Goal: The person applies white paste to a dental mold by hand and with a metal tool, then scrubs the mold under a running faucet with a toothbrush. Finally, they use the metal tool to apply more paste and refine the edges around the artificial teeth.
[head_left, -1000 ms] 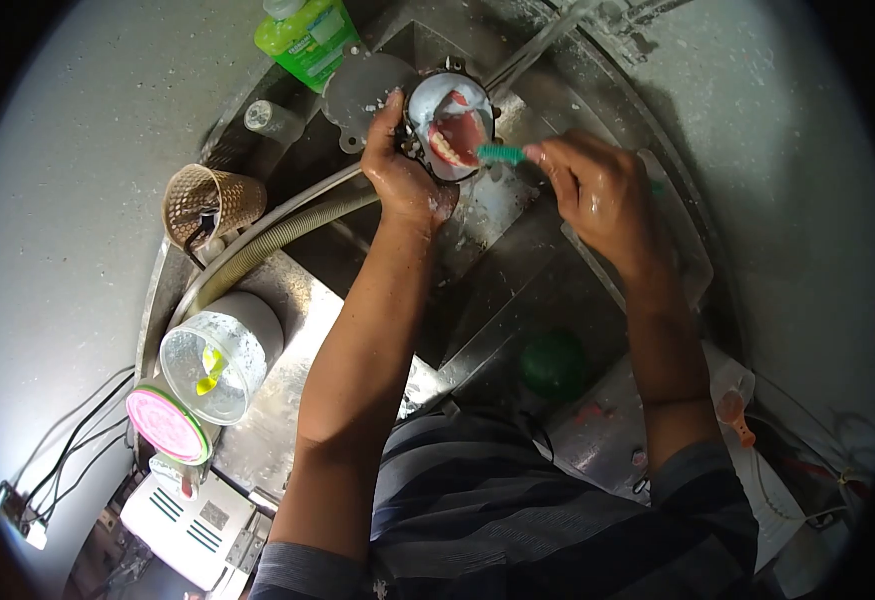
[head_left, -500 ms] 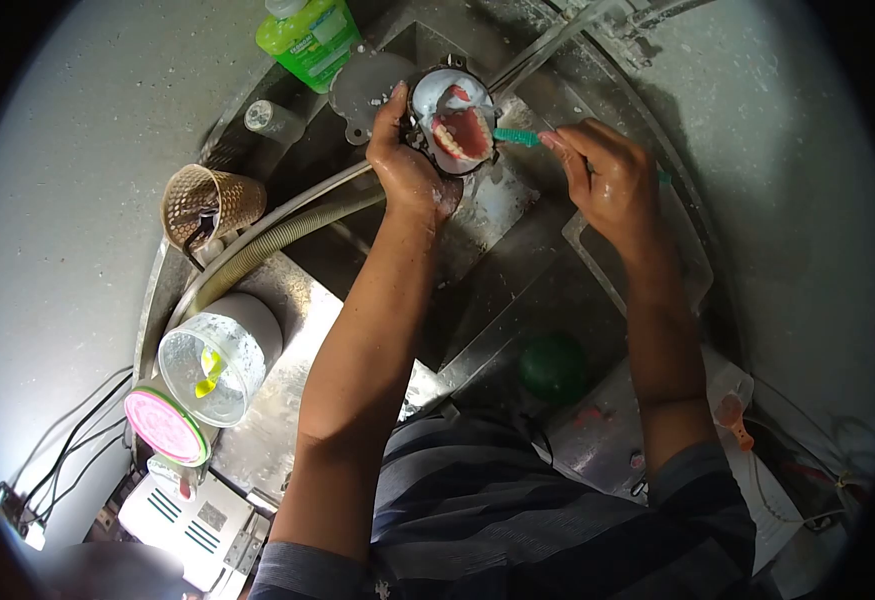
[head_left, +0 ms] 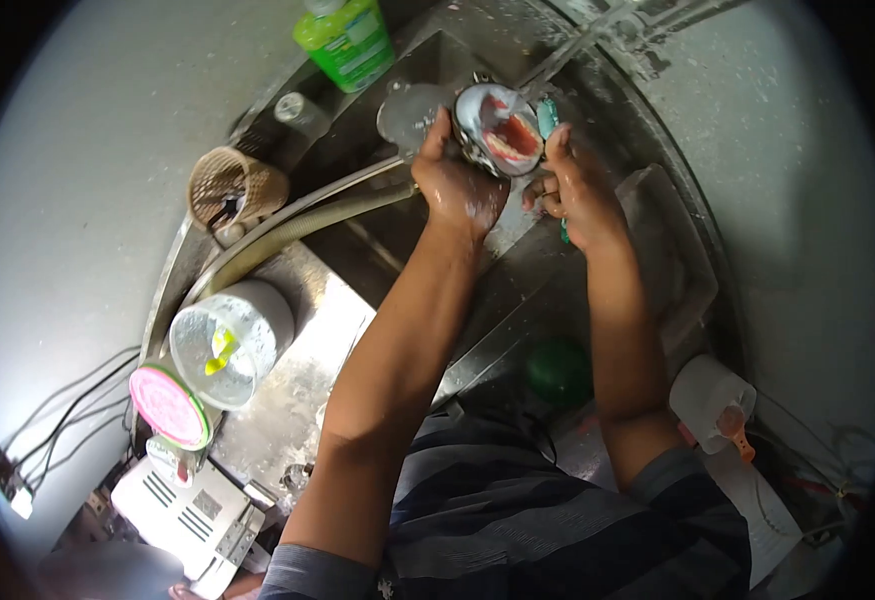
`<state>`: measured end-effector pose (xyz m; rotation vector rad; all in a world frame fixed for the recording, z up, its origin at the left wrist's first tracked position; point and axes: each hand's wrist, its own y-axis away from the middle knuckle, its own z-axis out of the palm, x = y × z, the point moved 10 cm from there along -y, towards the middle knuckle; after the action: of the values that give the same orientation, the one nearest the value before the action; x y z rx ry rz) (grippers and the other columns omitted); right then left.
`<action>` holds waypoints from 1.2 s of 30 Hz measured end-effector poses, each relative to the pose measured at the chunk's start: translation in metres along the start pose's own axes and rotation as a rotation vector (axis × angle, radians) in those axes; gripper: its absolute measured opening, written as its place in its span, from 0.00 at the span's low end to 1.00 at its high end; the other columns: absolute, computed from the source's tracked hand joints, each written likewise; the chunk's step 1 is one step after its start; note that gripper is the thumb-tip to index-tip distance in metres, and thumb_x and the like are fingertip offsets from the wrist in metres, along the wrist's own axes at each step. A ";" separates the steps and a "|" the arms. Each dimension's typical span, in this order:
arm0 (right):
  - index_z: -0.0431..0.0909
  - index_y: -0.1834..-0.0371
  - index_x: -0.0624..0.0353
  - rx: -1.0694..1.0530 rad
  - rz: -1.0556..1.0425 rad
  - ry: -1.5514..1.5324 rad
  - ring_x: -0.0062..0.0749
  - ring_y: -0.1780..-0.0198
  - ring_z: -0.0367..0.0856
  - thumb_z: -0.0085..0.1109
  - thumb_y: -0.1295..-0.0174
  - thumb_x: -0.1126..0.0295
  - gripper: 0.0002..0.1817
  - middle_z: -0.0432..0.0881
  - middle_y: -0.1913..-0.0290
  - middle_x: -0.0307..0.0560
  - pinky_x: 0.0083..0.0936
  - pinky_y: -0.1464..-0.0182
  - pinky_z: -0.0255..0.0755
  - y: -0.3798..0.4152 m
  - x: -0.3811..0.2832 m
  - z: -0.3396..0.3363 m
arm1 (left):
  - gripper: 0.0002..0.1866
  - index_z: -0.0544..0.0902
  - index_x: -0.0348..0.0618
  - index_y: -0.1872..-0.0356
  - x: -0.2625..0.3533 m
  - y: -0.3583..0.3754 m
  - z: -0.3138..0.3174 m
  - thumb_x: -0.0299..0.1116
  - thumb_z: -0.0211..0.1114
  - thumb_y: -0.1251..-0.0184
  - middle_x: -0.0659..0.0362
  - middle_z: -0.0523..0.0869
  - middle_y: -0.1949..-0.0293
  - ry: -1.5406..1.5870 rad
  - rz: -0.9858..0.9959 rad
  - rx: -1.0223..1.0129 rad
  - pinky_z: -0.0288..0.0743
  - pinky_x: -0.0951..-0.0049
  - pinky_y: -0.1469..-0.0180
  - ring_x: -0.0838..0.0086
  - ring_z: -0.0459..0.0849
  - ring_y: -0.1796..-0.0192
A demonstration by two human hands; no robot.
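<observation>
A round metal flask [head_left: 473, 153] holds white plaster and a red denture [head_left: 515, 138] with pale teeth along its edge. My left hand [head_left: 454, 185] is wrapped round the flask's lower left side, thumb up. Behind that thumb is a grey disc-shaped lid [head_left: 409, 118]. My right hand [head_left: 579, 195] is closed on a green brush [head_left: 548, 117], whose bristled head stands upright beside the flask's right rim. Part of the handle shows below the fingers. Whether the bristles touch the flask cannot be made out.
Around the metal sink [head_left: 435, 55] are a green soap bottle [head_left: 349, 45], a perforated beige basket [head_left: 257, 191], a ribbed hose [head_left: 307, 222] and a tap [head_left: 622, 28]. Lower left are a clear tub [head_left: 257, 335], a pink lid [head_left: 169, 405] and a white device [head_left: 187, 510].
My right hand has moved left towards the flask and turned, bringing the brush from horizontal to upright. The camera view has shifted, so the flask and surroundings appear farther right.
</observation>
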<state>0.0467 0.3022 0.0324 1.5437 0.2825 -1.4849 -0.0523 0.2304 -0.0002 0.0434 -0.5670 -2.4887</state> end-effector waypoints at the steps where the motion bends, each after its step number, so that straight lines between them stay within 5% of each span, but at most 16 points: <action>1: 0.84 0.55 0.62 0.031 -0.019 0.004 0.18 0.75 0.70 0.55 0.25 0.36 0.33 0.77 0.73 0.34 0.21 0.71 0.71 0.005 0.003 0.014 | 0.29 0.79 0.40 0.35 0.009 0.018 -0.002 0.54 0.52 0.20 0.48 0.82 0.36 -0.027 -0.017 -0.042 0.70 0.42 0.29 0.51 0.78 0.33; 8: 0.85 0.55 0.59 0.043 -0.105 0.127 0.19 0.67 0.77 0.58 0.24 0.42 0.27 0.84 0.63 0.35 0.23 0.69 0.72 0.031 0.017 0.077 | 0.31 0.74 0.42 0.29 0.075 0.098 -0.018 0.52 0.56 0.23 0.47 0.80 0.30 -0.056 0.127 -0.017 0.67 0.46 0.25 0.51 0.78 0.30; 10: 0.86 0.53 0.62 -0.021 -0.256 0.175 0.20 0.64 0.81 0.59 0.23 0.45 0.26 0.86 0.63 0.36 0.25 0.64 0.76 0.034 -0.004 0.097 | 0.36 0.71 0.43 0.25 0.081 0.120 -0.008 0.51 0.60 0.30 0.47 0.80 0.31 -0.178 0.084 -0.186 0.66 0.49 0.23 0.53 0.77 0.28; 12: 0.87 0.52 0.64 -0.177 -0.334 0.377 0.24 0.62 0.85 0.59 0.22 0.48 0.25 0.88 0.64 0.39 0.27 0.59 0.78 0.042 -0.020 0.126 | 0.42 0.67 0.46 0.21 0.088 0.140 -0.014 0.50 0.63 0.37 0.47 0.78 0.29 -0.148 0.076 -0.230 0.65 0.41 0.24 0.50 0.75 0.26; 15: 0.88 0.52 0.64 -0.317 -0.534 0.617 0.35 0.62 0.87 0.61 0.23 0.51 0.23 0.89 0.64 0.50 0.32 0.56 0.77 0.055 -0.040 0.156 | 0.44 0.65 0.52 0.19 0.082 0.173 -0.016 0.56 0.62 0.36 0.49 0.70 0.22 -0.106 -0.054 -0.302 0.58 0.12 0.32 0.40 0.70 0.24; 19: 0.87 0.54 0.65 -0.475 -0.564 0.812 0.42 0.64 0.86 0.62 0.25 0.52 0.23 0.88 0.62 0.56 0.33 0.57 0.76 0.080 -0.033 0.188 | 0.47 0.64 0.50 0.20 0.095 0.203 -0.027 0.70 0.56 0.31 0.48 0.70 0.23 -0.059 -0.070 -0.281 0.56 0.09 0.33 0.39 0.68 0.22; 22: 0.87 0.57 0.65 -0.471 -0.563 0.947 0.45 0.63 0.87 0.65 0.27 0.53 0.21 0.88 0.62 0.56 0.36 0.58 0.76 0.102 -0.027 0.201 | 0.47 0.66 0.48 0.21 0.100 0.220 -0.033 0.72 0.54 0.30 0.48 0.70 0.23 -0.024 -0.087 -0.335 0.58 0.09 0.35 0.39 0.70 0.24; 24: 0.87 0.60 0.63 -0.125 -0.885 0.989 0.48 0.61 0.87 0.67 0.29 0.54 0.19 0.87 0.62 0.57 0.39 0.60 0.76 0.137 -0.057 0.191 | 0.42 0.72 0.52 0.26 0.097 0.229 -0.048 0.72 0.54 0.29 0.47 0.75 0.27 -0.061 -0.077 -0.235 0.62 0.10 0.36 0.41 0.76 0.28; 28: 0.85 0.66 0.62 -0.249 -0.694 1.075 0.50 0.66 0.87 0.71 0.34 0.64 0.11 0.87 0.65 0.54 0.42 0.64 0.75 0.169 -0.051 0.189 | 0.27 0.80 0.60 0.39 0.106 0.252 -0.079 0.65 0.56 0.27 0.50 0.84 0.39 -0.038 0.053 -0.018 0.71 0.17 0.38 0.48 0.84 0.38; 30: 0.82 0.71 0.62 -0.275 -0.835 1.056 0.53 0.70 0.84 0.71 0.35 0.69 0.10 0.83 0.71 0.53 0.44 0.66 0.74 0.181 -0.031 0.201 | 0.25 0.80 0.61 0.40 0.106 0.261 -0.080 0.62 0.57 0.27 0.51 0.85 0.41 -0.081 0.097 -0.080 0.73 0.19 0.40 0.51 0.85 0.40; 33: 0.81 0.71 0.63 -0.216 -0.922 1.183 0.54 0.69 0.84 0.71 0.36 0.70 0.10 0.83 0.72 0.54 0.45 0.66 0.75 0.194 -0.001 0.209 | 0.24 0.80 0.56 0.40 0.113 0.266 -0.096 0.58 0.57 0.27 0.50 0.85 0.41 -0.091 0.228 -0.007 0.77 0.26 0.40 0.53 0.86 0.42; 35: 0.82 0.70 0.63 -0.333 -0.782 1.149 0.55 0.68 0.84 0.70 0.36 0.71 0.09 0.83 0.71 0.54 0.46 0.66 0.76 0.199 0.020 0.214 | 0.21 0.80 0.49 0.41 0.118 0.278 -0.099 0.50 0.57 0.26 0.50 0.88 0.49 -0.135 0.305 -0.025 0.82 0.41 0.42 0.58 0.88 0.47; 36: 0.82 0.70 0.63 -0.335 -0.783 1.163 0.55 0.68 0.84 0.70 0.36 0.71 0.09 0.83 0.71 0.54 0.46 0.66 0.76 0.201 0.018 0.219 | 0.21 0.80 0.49 0.41 0.119 0.284 -0.095 0.50 0.57 0.26 0.50 0.88 0.49 -0.122 0.305 -0.030 0.82 0.41 0.42 0.58 0.88 0.47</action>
<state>0.0514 0.0279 0.1469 1.9377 1.8633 -0.7701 0.0152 -0.0823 0.0402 -0.1945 -0.5423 -2.2113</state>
